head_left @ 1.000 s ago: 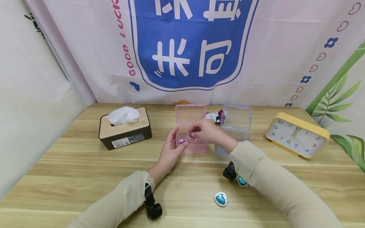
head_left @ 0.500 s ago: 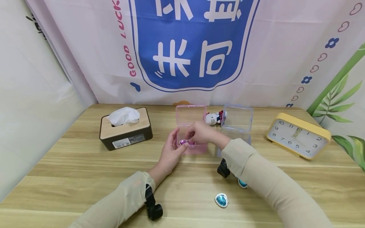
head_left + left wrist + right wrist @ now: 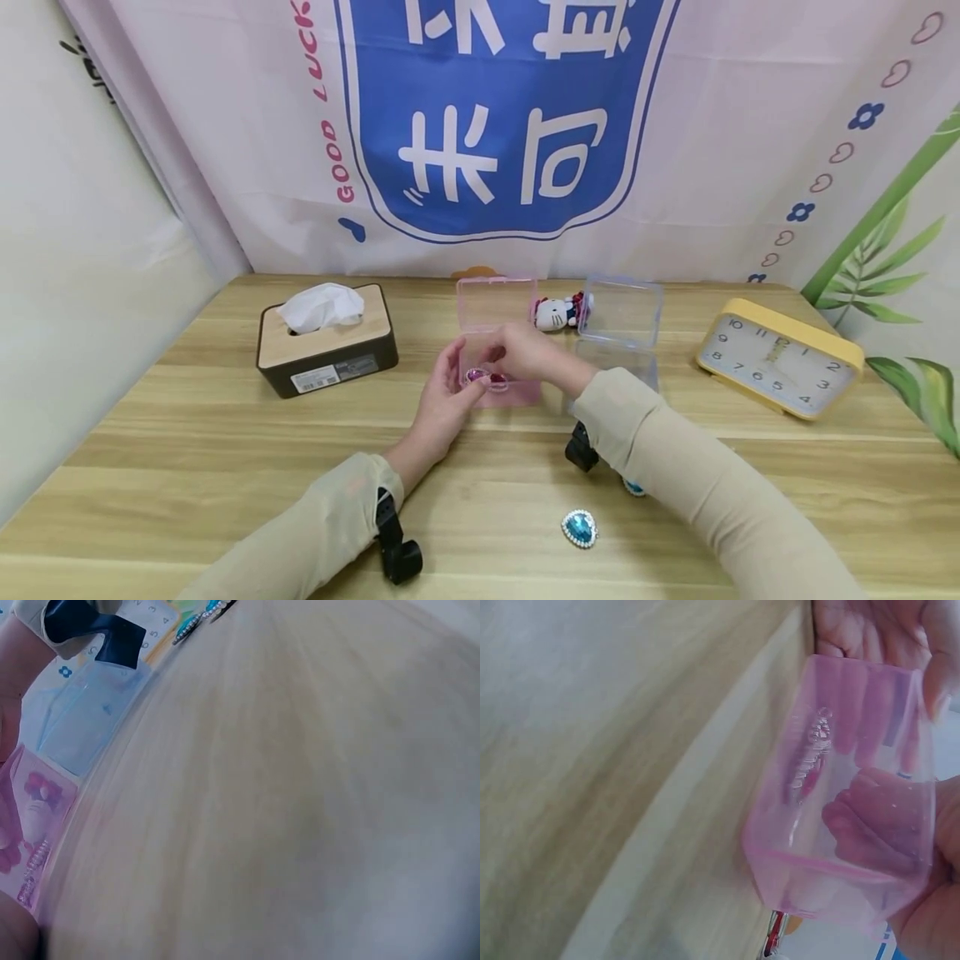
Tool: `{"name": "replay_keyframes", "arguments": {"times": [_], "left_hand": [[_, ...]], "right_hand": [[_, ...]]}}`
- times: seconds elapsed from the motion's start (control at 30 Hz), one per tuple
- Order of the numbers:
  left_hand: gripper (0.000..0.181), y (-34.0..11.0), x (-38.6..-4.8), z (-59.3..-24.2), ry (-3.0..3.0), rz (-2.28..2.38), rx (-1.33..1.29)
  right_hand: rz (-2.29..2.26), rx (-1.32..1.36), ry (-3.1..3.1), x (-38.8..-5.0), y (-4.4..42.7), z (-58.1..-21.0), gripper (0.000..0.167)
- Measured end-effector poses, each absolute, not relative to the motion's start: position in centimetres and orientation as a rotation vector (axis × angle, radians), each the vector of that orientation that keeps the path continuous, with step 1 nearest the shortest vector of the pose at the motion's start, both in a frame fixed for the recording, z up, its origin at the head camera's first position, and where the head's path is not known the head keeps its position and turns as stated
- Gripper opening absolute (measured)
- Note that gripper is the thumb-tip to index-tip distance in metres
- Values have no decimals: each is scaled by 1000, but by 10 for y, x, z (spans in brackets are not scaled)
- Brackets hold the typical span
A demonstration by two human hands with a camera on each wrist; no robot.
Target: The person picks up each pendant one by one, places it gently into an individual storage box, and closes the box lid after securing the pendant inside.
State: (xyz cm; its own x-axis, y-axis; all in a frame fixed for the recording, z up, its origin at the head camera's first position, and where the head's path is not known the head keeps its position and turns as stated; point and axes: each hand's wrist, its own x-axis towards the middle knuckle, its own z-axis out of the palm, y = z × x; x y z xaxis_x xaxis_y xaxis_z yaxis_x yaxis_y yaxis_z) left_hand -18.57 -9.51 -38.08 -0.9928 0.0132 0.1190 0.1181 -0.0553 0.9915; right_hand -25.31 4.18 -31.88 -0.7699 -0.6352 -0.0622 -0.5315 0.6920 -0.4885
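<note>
An open pink clear box stands at the back middle of the table. My left hand grips its left side, fingers along the outer wall, thumb at the front rim. My right hand reaches into the box with bent fingers, seen through the wall in the right wrist view. A pink-purple gem with a bead border lies inside; a darker red-pink gem is just below the right fingertips. Whether those fingers still pinch it is hidden. In the right wrist view a gem edge shows apart from the fingers.
Right of the pink box is an open blue clear box, with a small cat doll behind. A blue heart-shaped gem lies in front; another is mostly under the right sleeve. A tissue box and yellow clock flank them.
My right hand has lowered the second pink gem from above the pink box down into it, moving slightly left. My left hand has kept its hold on the box.
</note>
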Motion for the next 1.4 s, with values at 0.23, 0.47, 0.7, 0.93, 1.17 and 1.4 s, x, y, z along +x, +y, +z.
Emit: {"name": "replay_keyframes", "arguments": {"times": [0.23, 0.47, 0.7, 0.93, 1.17, 1.4], "left_hand": [[69, -97, -184, -378, -2089, -2233, -121], [66, -103, -186, -365, -2143, -2009, -166], [66, -98, -184, -352, -2213, -1738, -333], [63, -80, -179, -345, -2195, -1570, -594], [58, -58, -179, -341, -2243, -1669, -698], [54, -35, -181, -341, -2346, -1729, -728]], "right_hand": [[-772, -1040, 2751, -244, 54, -304, 17], [-916, -1077, 2839, -227, 77, -289, 15], [-956, -1053, 2839, -206, 103, -282, 15], [-997, -932, 2787, -187, 128, -282, 16], [-1101, -895, 2715, -165, 147, -295, 17], [-1161, -811, 2657, -147, 162, -306, 18]]}}
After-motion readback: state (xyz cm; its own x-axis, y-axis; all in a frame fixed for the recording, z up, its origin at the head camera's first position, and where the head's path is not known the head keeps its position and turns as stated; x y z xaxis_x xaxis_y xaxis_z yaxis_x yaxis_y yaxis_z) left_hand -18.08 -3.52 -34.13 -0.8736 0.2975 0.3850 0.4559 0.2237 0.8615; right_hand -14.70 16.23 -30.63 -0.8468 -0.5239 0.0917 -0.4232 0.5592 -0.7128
